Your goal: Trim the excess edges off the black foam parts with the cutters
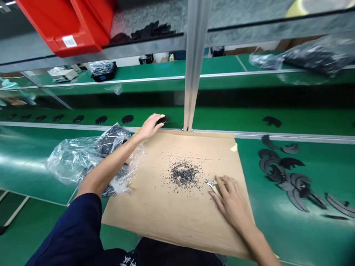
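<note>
My left hand (152, 126) reaches to the far side of the bench. Its thumb and fingers are around the edge of a flat black round part (164, 119) on the green ledge. My right hand (231, 197) rests low over the brown cardboard sheet (166, 214), fingers curled around small nippers (211, 183). The metal jaws point left, and the palm hides most of the handles. Beside the jaws lies a pile of tiny black scraps (185, 173), scattered over the middle of the cardboard.
A row of similar black round parts (101, 119) runs left along the ledge. A clear plastic bag (83, 159) of dark parts lies under my left forearm. Curved black pieces (294, 181) are heaped at right. A metal post (192, 66) stands behind the cardboard; a red bin (69, 26) sits overhead.
</note>
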The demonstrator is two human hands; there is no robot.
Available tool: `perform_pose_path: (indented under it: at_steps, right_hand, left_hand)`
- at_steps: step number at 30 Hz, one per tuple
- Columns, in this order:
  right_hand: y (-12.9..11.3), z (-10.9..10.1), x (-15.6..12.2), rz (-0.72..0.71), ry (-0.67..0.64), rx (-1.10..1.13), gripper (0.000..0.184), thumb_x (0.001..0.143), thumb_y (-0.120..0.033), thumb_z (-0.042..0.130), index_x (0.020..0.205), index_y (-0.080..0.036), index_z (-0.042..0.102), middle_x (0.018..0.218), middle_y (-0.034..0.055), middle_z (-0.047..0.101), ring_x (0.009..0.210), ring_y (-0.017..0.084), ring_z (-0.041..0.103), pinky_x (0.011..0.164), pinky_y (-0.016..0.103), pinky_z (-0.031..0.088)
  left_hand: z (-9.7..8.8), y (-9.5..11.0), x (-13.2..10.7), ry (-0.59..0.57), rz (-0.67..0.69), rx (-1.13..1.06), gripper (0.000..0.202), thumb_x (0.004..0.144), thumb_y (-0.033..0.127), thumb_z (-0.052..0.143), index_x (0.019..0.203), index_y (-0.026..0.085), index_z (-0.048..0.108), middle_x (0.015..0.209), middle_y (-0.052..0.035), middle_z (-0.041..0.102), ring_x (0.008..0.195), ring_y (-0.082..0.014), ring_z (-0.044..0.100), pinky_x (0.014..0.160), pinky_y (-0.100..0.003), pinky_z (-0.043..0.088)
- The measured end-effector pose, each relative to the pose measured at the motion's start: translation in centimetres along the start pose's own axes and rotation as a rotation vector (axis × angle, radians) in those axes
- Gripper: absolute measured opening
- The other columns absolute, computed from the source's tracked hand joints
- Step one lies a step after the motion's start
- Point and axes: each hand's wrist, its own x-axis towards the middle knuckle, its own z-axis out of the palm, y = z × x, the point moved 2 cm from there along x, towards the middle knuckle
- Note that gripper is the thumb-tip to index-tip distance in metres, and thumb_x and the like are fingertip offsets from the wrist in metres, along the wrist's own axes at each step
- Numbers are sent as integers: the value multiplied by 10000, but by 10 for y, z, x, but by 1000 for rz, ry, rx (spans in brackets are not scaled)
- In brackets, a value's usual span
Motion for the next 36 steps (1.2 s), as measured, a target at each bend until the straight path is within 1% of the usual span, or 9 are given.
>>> perform_pose_path:
  at_steps: [1, 3, 6, 10, 12, 14, 20, 32, 36]
  right_hand:
    - [0, 0, -3, 21, -8, -1, 438, 1036, -428, 439, 1326, -135, 585, 1099, 178, 671, 1078, 316, 633, 883, 472, 564]
    - [1, 3, -10, 64, -34, 12, 454, 1041, -445, 421, 1345, -148, 580, 1147, 181, 665, 1122, 319, 625, 909, 469, 558]
    - [3, 11, -18, 106, -53, 60, 478, 1038, -462, 422, 1365, -149, 573, 1194, 190, 652, 1176, 330, 602, 949, 474, 542]
    - [4, 16, -20, 125, -45, 120, 494, 1026, -464, 447, 1404, -162, 548, 1200, 187, 637, 1184, 337, 589, 965, 494, 530]
    - [4, 18, -19, 124, -41, 138, 501, 1024, -467, 448, 1419, -171, 531, 1190, 182, 632, 1166, 335, 590, 954, 496, 532]
    - [4, 18, -17, 109, -33, 134, 496, 1027, -472, 443, 1401, -158, 531, 1177, 183, 627, 1144, 332, 590, 942, 492, 533]
    - [3, 18, -16, 97, -24, 126, 491, 1032, -474, 425, 1382, -144, 528, 1189, 194, 616, 1157, 337, 579, 943, 492, 527]
    - [3, 19, -19, 107, -19, 135, 471, 1023, -460, 452, 1374, -158, 537, 1184, 185, 623, 1155, 334, 587, 952, 497, 531]
    - [4, 19, -20, 110, -12, 136, 469, 1021, -462, 460, 1381, -170, 533, 1182, 178, 624, 1148, 330, 594, 950, 490, 532]
  left_hand:
    - [5, -1, 11, 14, -4, 11, 353, 926, 332, 659, 1194, 103, 664, 1162, -154, 691, 1117, -269, 631, 1039, -455, 505]
    - [13, 12, 17, 56, 40, 4, 334, 905, 323, 682, 1169, 119, 669, 1141, -137, 702, 1083, -259, 634, 1007, -447, 517]
    - [8, 59, -5, 121, 221, -14, 357, 889, 354, 719, 1174, 144, 674, 1109, -113, 720, 1020, -238, 639, 929, -421, 536]
    - [-23, 131, -46, 117, 392, -146, 376, 882, 394, 748, 1174, 168, 678, 1080, -94, 727, 978, -205, 647, 856, -378, 550]
    - [-41, 154, -55, 114, 417, -236, 384, 870, 396, 768, 1163, 162, 683, 1064, -90, 731, 962, -188, 652, 828, -345, 557]
    - [-55, 167, -60, 113, 422, -305, 381, 862, 388, 781, 1153, 159, 688, 1056, -87, 735, 962, -180, 656, 814, -321, 560]
    - [-74, 176, -63, 99, 393, -389, 376, 839, 392, 810, 1125, 167, 714, 1031, -75, 740, 923, -164, 659, 774, -286, 562]
    - [-68, 176, -67, 115, 368, -485, 444, 841, 440, 805, 1179, 165, 718, 1001, -82, 746, 808, -140, 627, 739, -289, 561]
    - [-66, 175, -69, 121, 375, -509, 436, 844, 431, 805, 1186, 173, 724, 1019, -89, 756, 836, -154, 653, 761, -303, 578]
